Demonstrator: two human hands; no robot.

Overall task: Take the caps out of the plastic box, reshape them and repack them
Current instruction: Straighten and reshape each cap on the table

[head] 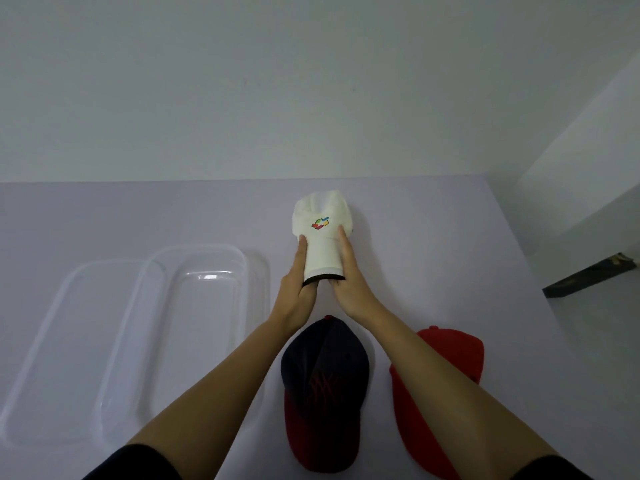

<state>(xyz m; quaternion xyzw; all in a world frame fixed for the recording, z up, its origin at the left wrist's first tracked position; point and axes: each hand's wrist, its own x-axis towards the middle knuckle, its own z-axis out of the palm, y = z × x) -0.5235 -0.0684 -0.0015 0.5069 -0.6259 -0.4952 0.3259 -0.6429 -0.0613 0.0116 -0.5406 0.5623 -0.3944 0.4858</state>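
A white cap (322, 233) with a small coloured logo lies on the table ahead of me, its brim pointing toward me. My left hand (297, 285) grips the brim's left side and my right hand (351, 282) grips its right side, bending the brim between them. Near me, a navy cap (323, 382) with a dark red brim rests between my forearms. A red cap (440, 393) lies to its right, partly hidden under my right forearm. The clear plastic box (239, 271) sits empty at the left.
The box's clear lid (59, 341) lies flat beside the box at the far left. The table (450, 254) meets a pale wall at the back, and its right edge runs diagonally. A dark object (588, 276) lies on the floor beyond that edge.
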